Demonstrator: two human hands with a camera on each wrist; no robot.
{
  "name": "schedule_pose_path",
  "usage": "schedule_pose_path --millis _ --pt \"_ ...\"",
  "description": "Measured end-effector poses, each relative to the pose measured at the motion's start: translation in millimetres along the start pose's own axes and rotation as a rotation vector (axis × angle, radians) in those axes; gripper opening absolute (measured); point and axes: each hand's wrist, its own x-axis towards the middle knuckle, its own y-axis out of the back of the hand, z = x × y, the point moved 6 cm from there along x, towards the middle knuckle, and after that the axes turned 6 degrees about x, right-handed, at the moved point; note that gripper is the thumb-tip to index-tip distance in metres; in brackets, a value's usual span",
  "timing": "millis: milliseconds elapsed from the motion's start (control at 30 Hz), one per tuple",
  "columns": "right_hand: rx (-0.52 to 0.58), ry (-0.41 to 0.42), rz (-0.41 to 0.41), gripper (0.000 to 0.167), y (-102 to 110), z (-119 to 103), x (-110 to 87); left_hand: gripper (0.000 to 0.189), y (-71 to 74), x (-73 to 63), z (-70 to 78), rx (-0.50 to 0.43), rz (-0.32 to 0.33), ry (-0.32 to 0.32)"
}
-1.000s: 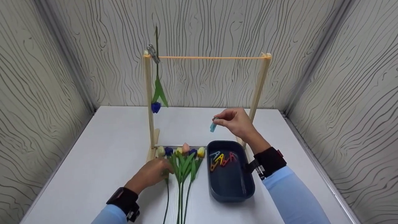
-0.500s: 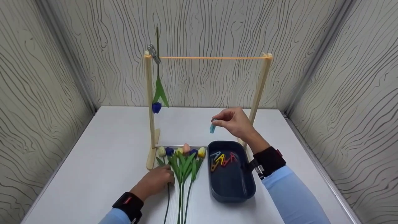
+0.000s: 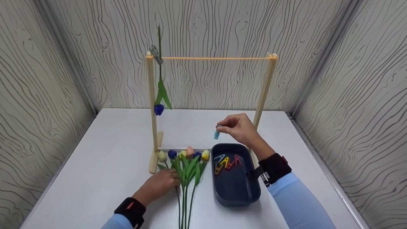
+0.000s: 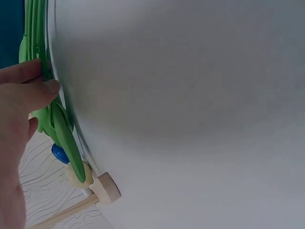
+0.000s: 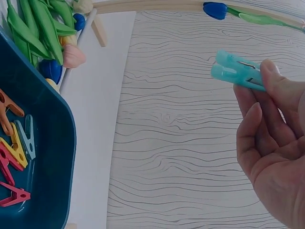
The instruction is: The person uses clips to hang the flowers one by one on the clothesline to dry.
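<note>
My right hand [image 3: 240,127] pinches a light blue clothespin [image 5: 240,71] between thumb and fingers, in the air above the far end of a dark blue bin [image 3: 237,190]. My left hand [image 3: 160,183] is low at the left side of a bunch of artificial tulips, its thumb and fingers pinching the green stem of the leftmost, a white tulip [image 3: 162,156]. Part of that stem is hidden behind the hand. Beside it lie blue, yellow and peach tulips [image 3: 189,151] with green leaves [image 4: 66,136]. Upside down from an orange string [image 3: 216,58] hangs a blue tulip [image 3: 159,109], held by a grey clothespin [image 3: 155,54].
A wooden frame with a left post [image 3: 152,105] and a right post [image 3: 265,92] carries the string. Several clothespins, including a yellow clothespin [image 3: 225,162], lie in the bin. Patterned panels [image 3: 206,28] enclose the white table [image 3: 105,159] at the back and sides.
My left hand has moved down along the flowers toward the stems, and the white tulip and its stem have shifted a little. The right hand with the clothespin has lowered slightly.
</note>
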Motion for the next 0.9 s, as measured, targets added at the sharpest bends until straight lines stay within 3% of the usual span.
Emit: schedule_pose_path --millis 233,400,500,567,667,733,800,900 --pt "0.013 0.005 0.010 0.012 1.2 0.2 0.1 0.012 10.5 -1.1 -18.0 -0.254 0.168 0.134" --pt "0.012 0.010 0.007 0.014 0.7 0.2 0.8 0.017 22.5 -0.4 -32.2 -0.400 0.254 0.294" --pt "0.012 0.018 0.017 0.014 0.5 -0.9 3.9 0.024 35.5 1.8 -42.4 -0.439 0.376 0.407" --pt "0.008 0.019 0.031 0.013 0.8 -1.7 5.2 0.029 46.7 5.3 -47.8 -0.432 0.509 0.461" --pt "-0.003 0.014 0.055 0.011 0.9 -3.9 7.9 0.031 68.7 17.3 -55.9 -0.460 0.696 0.528" --pt "-0.011 0.014 0.074 0.011 1.5 -6.4 9.1 0.027 84.2 28.8 -61.5 -0.529 0.785 0.565" --pt "-0.020 0.015 0.092 0.011 2.0 -9.0 9.9 0.023 99.8 42.5 -68.5 -0.653 0.823 0.615" --pt "-0.021 0.025 0.102 0.012 1.7 -13.3 10.5 0.023 121.8 63.1 -81.3 -0.889 0.827 0.709"
